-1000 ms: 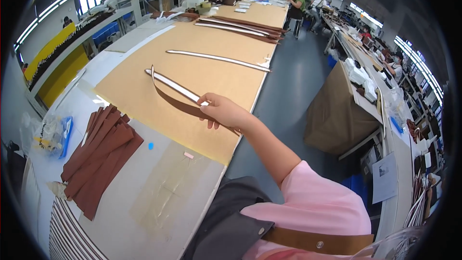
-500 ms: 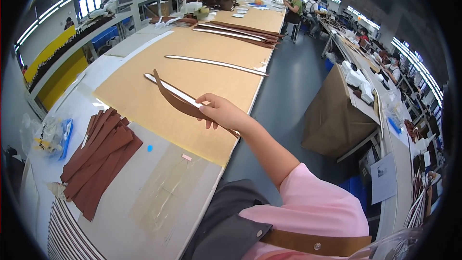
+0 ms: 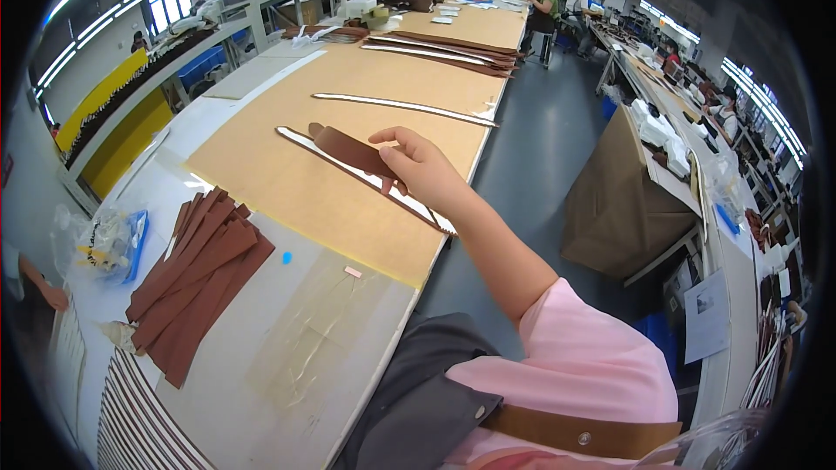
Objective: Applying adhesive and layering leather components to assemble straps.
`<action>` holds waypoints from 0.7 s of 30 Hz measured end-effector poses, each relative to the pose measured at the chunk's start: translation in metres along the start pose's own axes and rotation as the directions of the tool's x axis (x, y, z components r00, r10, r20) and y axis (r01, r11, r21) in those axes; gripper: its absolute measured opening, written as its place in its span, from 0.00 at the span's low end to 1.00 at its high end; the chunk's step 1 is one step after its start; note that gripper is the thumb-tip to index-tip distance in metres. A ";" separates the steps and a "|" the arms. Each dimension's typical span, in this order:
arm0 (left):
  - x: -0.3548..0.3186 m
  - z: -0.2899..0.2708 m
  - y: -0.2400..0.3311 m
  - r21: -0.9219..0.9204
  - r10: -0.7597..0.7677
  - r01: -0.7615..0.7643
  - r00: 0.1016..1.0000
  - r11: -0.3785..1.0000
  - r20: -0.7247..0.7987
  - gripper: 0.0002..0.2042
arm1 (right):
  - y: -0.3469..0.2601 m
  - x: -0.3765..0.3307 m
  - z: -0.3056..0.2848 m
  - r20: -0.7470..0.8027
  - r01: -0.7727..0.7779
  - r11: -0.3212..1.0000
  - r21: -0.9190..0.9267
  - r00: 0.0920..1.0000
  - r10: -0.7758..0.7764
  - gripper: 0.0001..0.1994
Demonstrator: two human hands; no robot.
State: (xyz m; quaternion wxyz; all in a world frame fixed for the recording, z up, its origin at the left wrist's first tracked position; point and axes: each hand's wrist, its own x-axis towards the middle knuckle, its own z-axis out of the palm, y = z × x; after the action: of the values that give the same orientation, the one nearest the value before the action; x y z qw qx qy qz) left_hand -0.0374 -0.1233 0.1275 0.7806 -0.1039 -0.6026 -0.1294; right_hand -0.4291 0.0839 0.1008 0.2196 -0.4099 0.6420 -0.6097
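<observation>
My right hand point(image 3: 424, 172) reaches over the tan work surface point(image 3: 261, 165), its thumb and fingers closed on a brown leather-like strip point(image 3: 348, 151). The strip's rounded far end points away to the left, raised over a long white strip with dark edges point(image 3: 300, 141) that lies on the surface. How the near end runs under my fingers is hidden. Farther off, a second white strip with dark edges point(image 3: 401, 107) lies crosswise. My left hand is out of view.
A loose pile of brown strips point(image 3: 205, 270) lies left, near several narrow striped lengths point(image 3: 144, 418). Behind them sits a blue tray with plastic bags point(image 3: 135, 244). Stacked brown strips point(image 3: 444, 52) lie farther along. Another person's hand point(image 3: 54, 298) shows at the left edge.
The brown strip has turned, showing more of its broad face, and my fingers have shifted on it. The whole view has moved slightly; another person's hand has appeared at the left edge.
</observation>
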 end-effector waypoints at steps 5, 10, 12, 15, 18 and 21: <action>0.001 0.004 0.030 -0.009 -0.003 0.002 1.000 1.000 -0.013 0.24 | -0.001 -0.001 -0.006 0.008 0.046 0.999 0.007 0.999 -0.046 0.16; 0.005 -0.003 0.069 0.032 -0.044 0.043 0.999 0.999 0.019 0.24 | 0.006 0.002 -0.006 0.003 0.042 0.999 -0.011 0.999 -0.042 0.15; 0.008 -0.009 0.081 0.049 -0.085 0.083 0.995 0.995 0.056 0.24 | 0.010 0.003 -0.014 -0.015 0.052 0.998 -0.035 0.999 -0.052 0.15; 0.007 -0.015 0.102 0.077 -0.114 0.109 0.991 0.991 0.069 0.24 | -0.003 -0.001 -0.006 -0.012 0.073 0.995 -0.068 0.997 -0.074 0.15; 0.003 -0.006 0.111 0.064 -0.125 0.121 0.991 0.991 0.052 0.24 | 0.003 0.005 0.002 0.001 0.079 0.996 -0.037 0.997 -0.079 0.15; 0.004 0.005 0.116 0.040 -0.108 0.107 0.994 0.993 0.029 0.24 | 0.001 0.007 0.002 0.009 0.061 0.997 0.036 0.998 -0.062 0.15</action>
State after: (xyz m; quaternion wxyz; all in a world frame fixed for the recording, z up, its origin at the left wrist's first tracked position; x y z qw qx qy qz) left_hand -0.0029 -0.0120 0.1317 0.7649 -0.0583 -0.6218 -0.1579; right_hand -0.4316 0.0775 0.1011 0.2113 -0.4287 0.6169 -0.6253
